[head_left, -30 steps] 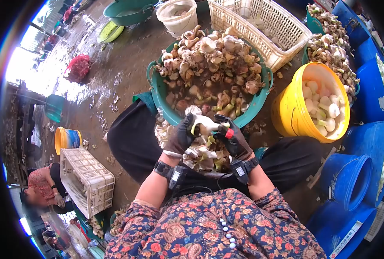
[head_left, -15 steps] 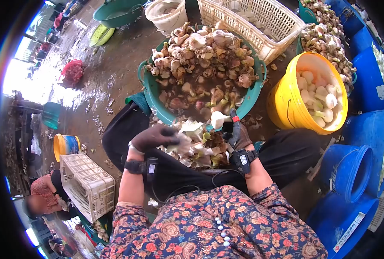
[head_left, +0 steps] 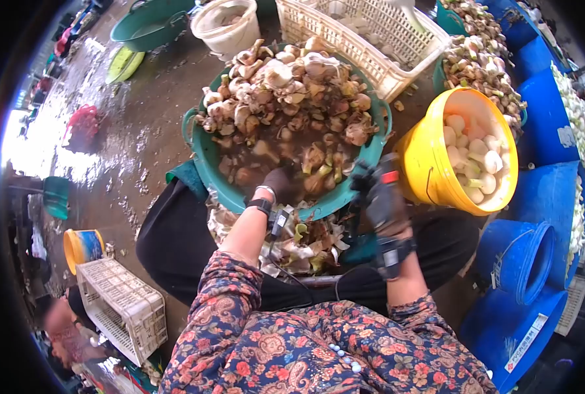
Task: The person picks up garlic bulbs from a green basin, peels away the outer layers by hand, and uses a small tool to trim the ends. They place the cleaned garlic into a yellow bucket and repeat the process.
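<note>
My left hand (head_left: 280, 186), in a dark glove, reaches into the muddy water of the green basin (head_left: 208, 172). Its fingers are hidden among the garlic and water. Unpeeled garlic bulbs (head_left: 286, 82) with brown skins are heaped at the basin's far side. My right hand (head_left: 383, 205), in a dark glove with a red patch on one finger, is blurred beside the basin's right rim. Its fingers look apart, with nothing visible in them. Loose peelings (head_left: 309, 246) lie between my legs. At right, a yellow bucket (head_left: 418, 154) holds peeled white garlic bulbs (head_left: 479, 154).
A cream plastic crate (head_left: 345, 44) stands behind the basin, a blurred white bulb (head_left: 407, 12) showing over it. Blue tubs (head_left: 522, 253) line the right side. A white bucket (head_left: 226, 33) stands far left. Another person (head_left: 62, 322) is near an upturned crate (head_left: 125, 308).
The white bulb has left my right hand, which moved right and lost its hold. My left hand moved forward from the peelings into the basin water. The view shifted slightly.
</note>
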`<state>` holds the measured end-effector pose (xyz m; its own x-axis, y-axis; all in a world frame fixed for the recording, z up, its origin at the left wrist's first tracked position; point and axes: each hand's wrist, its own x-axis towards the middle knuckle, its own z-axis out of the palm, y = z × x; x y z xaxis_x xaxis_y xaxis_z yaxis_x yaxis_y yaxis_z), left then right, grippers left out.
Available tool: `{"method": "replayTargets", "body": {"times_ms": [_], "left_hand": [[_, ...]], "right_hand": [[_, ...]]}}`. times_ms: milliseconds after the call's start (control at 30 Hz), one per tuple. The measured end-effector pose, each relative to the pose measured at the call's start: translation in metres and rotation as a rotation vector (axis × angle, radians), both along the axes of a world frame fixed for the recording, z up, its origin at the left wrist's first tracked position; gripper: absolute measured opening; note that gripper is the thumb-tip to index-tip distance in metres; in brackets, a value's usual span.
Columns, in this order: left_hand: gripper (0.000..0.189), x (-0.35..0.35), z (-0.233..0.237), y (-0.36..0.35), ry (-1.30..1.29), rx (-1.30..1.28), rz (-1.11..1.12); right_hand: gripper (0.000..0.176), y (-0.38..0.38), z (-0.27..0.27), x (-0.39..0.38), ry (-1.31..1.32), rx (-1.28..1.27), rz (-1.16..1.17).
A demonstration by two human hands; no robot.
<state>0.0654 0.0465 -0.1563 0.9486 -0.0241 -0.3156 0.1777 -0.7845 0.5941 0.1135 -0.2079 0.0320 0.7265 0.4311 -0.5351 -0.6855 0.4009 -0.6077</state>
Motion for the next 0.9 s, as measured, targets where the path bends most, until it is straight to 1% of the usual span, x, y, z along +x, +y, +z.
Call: {"method": "replayTargets", "body": {"times_ms": [33,67,100,133,167,200,233,267,300,333,367,400,433,467,500,533,567,600,633,700,733,767,800,833,867,900], "left_hand": [[0.057,-0.002,0.010,-0.003,0.157,0.010,0.047],[0.055,-0.007,0.033,-0.006,0.220,-0.150,0.146],[0.053,-0.012,0.051,-0.011,0.284,-0.304,0.239],[0.051,-0.019,0.049,-0.008,0.210,-0.328,0.220],[0.049,-0.027,0.046,-0.004,0.135,-0.358,0.186],[0.050,-0.033,0.058,-0.011,0.032,-0.360,0.157],[0.051,-0.038,0.083,-0.021,-0.076,-0.375,0.120],[0.051,-0.038,0.121,-0.034,0.017,-0.305,0.076],[0.048,-0.042,0.136,-0.048,-0.039,-0.381,0.123],[0.046,-0.047,0.139,-0.057,-0.124,-0.384,0.122],[0.044,-0.051,0.139,-0.063,-0.199,-0.386,0.137],[0.042,-0.053,0.143,-0.064,-0.187,-0.353,0.075],[0.040,-0.052,0.158,-0.064,-0.182,-0.301,0.043],[0.040,-0.055,0.174,-0.069,-0.178,-0.221,0.040],[0.041,-0.057,0.174,-0.071,-0.206,-0.218,0.010],[0.043,-0.056,0.176,-0.071,-0.206,-0.210,-0.022],[0.045,-0.059,0.177,-0.067,-0.196,-0.196,-0.033],[0.047,-0.059,0.174,-0.062,-0.155,-0.252,-0.004],[0.049,-0.063,0.174,-0.055,-0.114,-0.317,0.028],[0.052,-0.072,0.182,-0.047,0.007,-0.608,0.145],[0.051,-0.081,0.189,-0.043,0.079,-0.718,0.241],[0.051,-0.079,0.197,-0.043,0.138,-0.836,0.310],[0.051,-0.080,0.202,-0.047,0.150,-0.818,0.311],[0.051,-0.083,0.192,-0.055,0.067,-0.964,0.412],[0.052,-0.084,0.197,-0.067,-0.002,-1.011,0.440],[0.053,-0.085,0.201,-0.075,-0.063,-1.057,0.464]], "right_hand": [[0.057,0.004,-0.027,-0.015,-0.061,-0.178,0.060],[0.052,0.008,-0.036,-0.029,-0.061,-0.312,0.131],[0.046,0.016,-0.058,-0.038,0.007,-0.484,0.151],[0.043,0.022,-0.078,-0.047,-0.106,-0.585,0.167],[0.034,0.028,-0.098,-0.057,-0.345,-0.394,0.035],[0.023,0.034,-0.116,-0.061,-0.494,-0.562,0.041],[0.018,0.041,-0.119,-0.061,-0.494,-0.710,0.225],[0.025,0.043,-0.079,-0.059,-0.472,-0.736,0.273],[0.031,0.047,-0.097,-0.061,-0.513,-0.864,0.289],[0.033,0.050,-0.090,-0.062,-0.437,-0.934,0.254],[0.028,0.041,-0.051,-0.061,-0.520,-0.965,0.269],[0.030,0.045,-0.066,-0.061,-0.449,-0.893,0.254],[0.032,0.040,-0.056,-0.059,-0.443,-0.842,0.350],[0.030,0.037,-0.058,-0.060,-0.537,-0.912,0.369],[0.027,0.040,-0.058,-0.063,-0.654,-0.958,0.415],[0.023,0.031,-0.053,-0.065,-1.039,-0.863,0.374],[0.017,0.031,-0.057,-0.065,-1.054,-0.673,0.357],[0.013,0.029,-0.058,-0.064,-1.047,-0.598,0.407],[0.015,0.037,-0.099,-0.068,-1.224,-0.567,0.273],[0.021,0.025,-0.030,-0.061,-0.428,-0.183,0.407],[0.023,0.027,-0.040,-0.065,-0.269,-0.148,0.376],[0.024,0.032,-0.039,-0.060,-0.123,-0.130,0.324],[0.027,0.036,-0.035,-0.061,-0.050,-0.154,0.274],[0.030,0.038,-0.024,-0.065,0.021,-0.182,0.217],[0.039,0.040,-0.035,-0.064,0.104,-0.219,0.280],[0.051,0.044,-0.059,-0.067,0.014,0.002,0.327]]}}
